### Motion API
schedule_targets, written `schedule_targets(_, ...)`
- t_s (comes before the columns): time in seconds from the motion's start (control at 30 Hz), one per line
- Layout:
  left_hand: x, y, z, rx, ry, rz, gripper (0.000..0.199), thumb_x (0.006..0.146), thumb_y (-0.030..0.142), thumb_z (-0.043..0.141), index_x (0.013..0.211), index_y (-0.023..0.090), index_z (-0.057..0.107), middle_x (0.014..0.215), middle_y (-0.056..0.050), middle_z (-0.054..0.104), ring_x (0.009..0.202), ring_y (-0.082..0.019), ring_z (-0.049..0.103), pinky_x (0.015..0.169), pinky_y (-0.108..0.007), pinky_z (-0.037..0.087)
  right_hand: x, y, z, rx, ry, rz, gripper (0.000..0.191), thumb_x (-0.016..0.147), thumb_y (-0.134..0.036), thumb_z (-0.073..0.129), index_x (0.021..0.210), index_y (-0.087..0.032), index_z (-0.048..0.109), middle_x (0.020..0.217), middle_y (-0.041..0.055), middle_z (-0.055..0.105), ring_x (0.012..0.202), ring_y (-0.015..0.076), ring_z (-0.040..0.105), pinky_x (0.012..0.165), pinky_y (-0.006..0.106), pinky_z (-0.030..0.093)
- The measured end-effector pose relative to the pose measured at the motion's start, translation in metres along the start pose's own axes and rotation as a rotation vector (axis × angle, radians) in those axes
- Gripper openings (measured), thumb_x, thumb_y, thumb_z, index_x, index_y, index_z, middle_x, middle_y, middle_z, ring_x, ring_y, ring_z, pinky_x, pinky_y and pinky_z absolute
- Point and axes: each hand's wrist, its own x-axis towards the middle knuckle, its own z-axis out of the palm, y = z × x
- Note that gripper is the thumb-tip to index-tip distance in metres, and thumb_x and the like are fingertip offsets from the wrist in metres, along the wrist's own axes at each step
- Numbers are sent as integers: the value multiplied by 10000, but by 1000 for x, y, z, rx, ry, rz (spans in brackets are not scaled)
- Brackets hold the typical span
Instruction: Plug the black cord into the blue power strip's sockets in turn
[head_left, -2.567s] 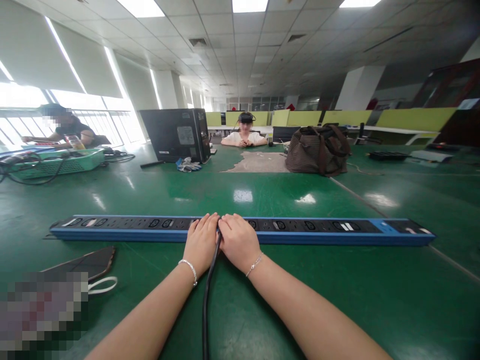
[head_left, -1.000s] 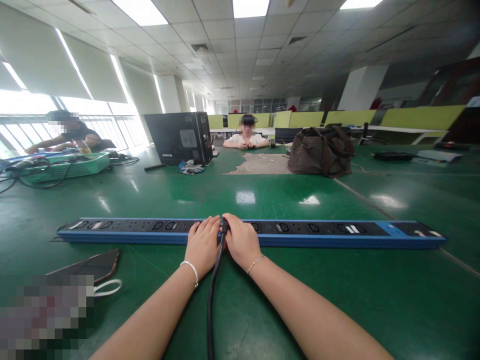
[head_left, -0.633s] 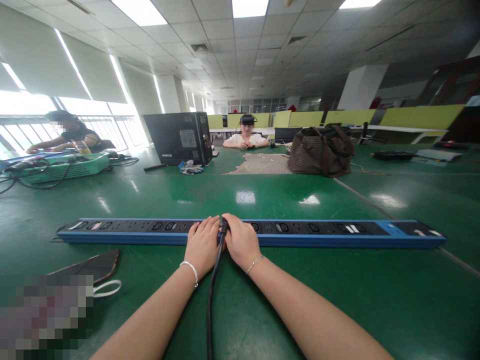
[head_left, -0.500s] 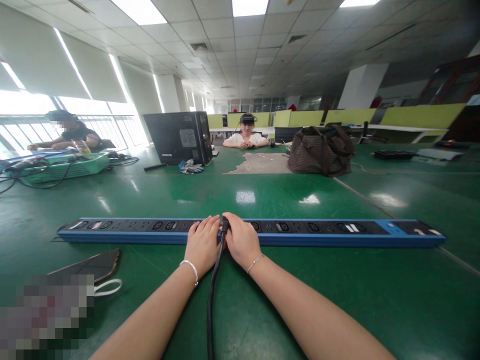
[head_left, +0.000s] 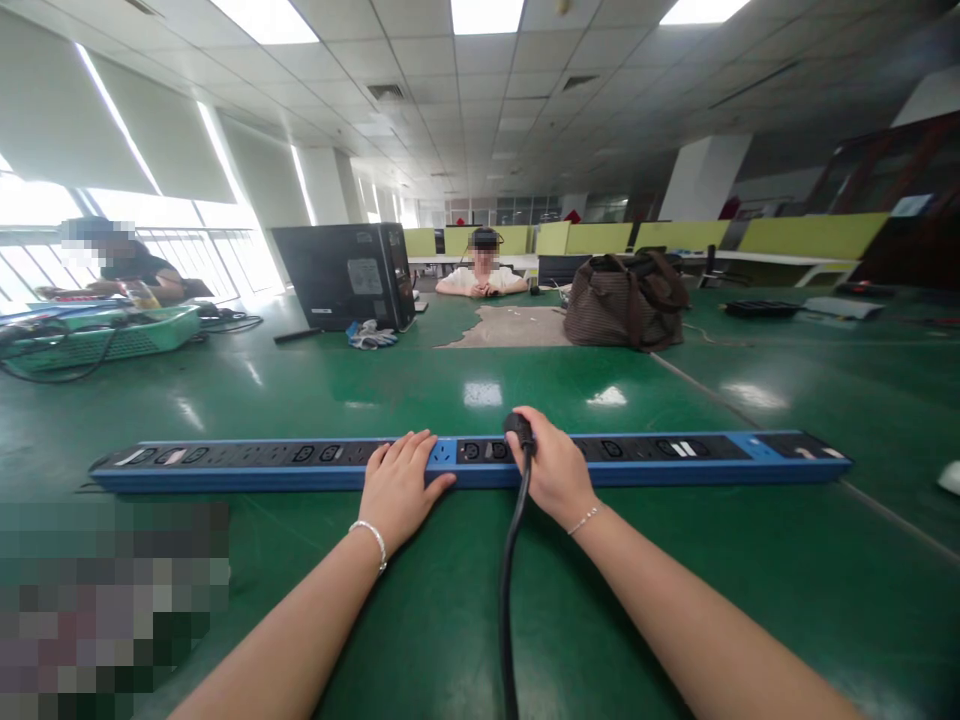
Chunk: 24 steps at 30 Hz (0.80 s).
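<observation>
A long blue power strip (head_left: 300,480) with black socket panels lies across the green table. My left hand (head_left: 399,480) rests flat on it left of the middle, its fingers spread over the top beside a blue socket section (head_left: 442,453). My right hand (head_left: 553,462) grips a black plug (head_left: 518,428), tilted and raised a little above the strip. From the plug a thick black cable (head_left: 508,580) runs down toward the near edge of view. My fingers and the plug hide some of the sockets.
Behind the strip stand a black computer case (head_left: 337,275), a work glove (head_left: 371,335) and a brown bag (head_left: 626,305). A green basket (head_left: 127,335) with cables sits at left. Two people (head_left: 484,275) sit farther back. A blurred patch covers the near left.
My right hand has pulled the plug up from the strip and moved right with it, the cable following. My left hand stays on the strip, now apart from the right. The view shifted slightly.
</observation>
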Motion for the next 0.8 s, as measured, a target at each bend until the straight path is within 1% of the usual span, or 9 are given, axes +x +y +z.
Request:
schedule_targets(0.1,0,0,0,5,-5,3,499,855,496,477,1268,217,502,1358,-75,537,1258,-255,465,1043,-461,313,-1,32,-20,87,-48,45,319,871,-351,492,1143,-206,574,1039,73,689,909,216,651,783,322,501)
schedule_targets(0.2,0,0,-1,11,-7,5,502,860,499,466,1269,211,502,1353,-83,540,1257,-258,466,1042,-461,312,-1,49,-27,135,-112,111,308,856,-338,511,1126,-213,590,1009,54,701,892,199,657,754,292,502)
schedule_targets(0.27,0,0,-1,13,-8,3,505,861,501,463,1269,206,504,1349,-87,543,1256,-259,467,1043,-460,311,0,49,-25,123,-166,124,310,851,-340,520,1124,-215,599,995,51,706,889,200,658,754,294,500)
schedule_targets(0.4,0,0,-1,14,-8,3,506,861,502,463,1273,211,500,1356,-84,538,1257,-259,465,1047,-459,304,3,38,-18,62,-237,121,307,850,-325,531,1131,-228,609,995,46,710,883,204,660,755,301,493)
schedule_targets(0.53,0,0,0,3,-3,7,499,858,504,463,1271,227,506,1353,-84,541,1251,-266,471,1041,-467,311,3,33,-16,0,-229,105,295,849,-298,541,1127,-239,618,1012,38,710,883,195,659,738,282,490)
schedule_targets(0.8,0,0,-1,-5,3,9,497,852,504,471,1266,232,514,1346,-85,547,1242,-272,481,1036,-475,321,7,27,-18,-202,-245,-25,291,866,-308,522,1128,-245,632,1016,35,711,889,188,658,755,276,478)
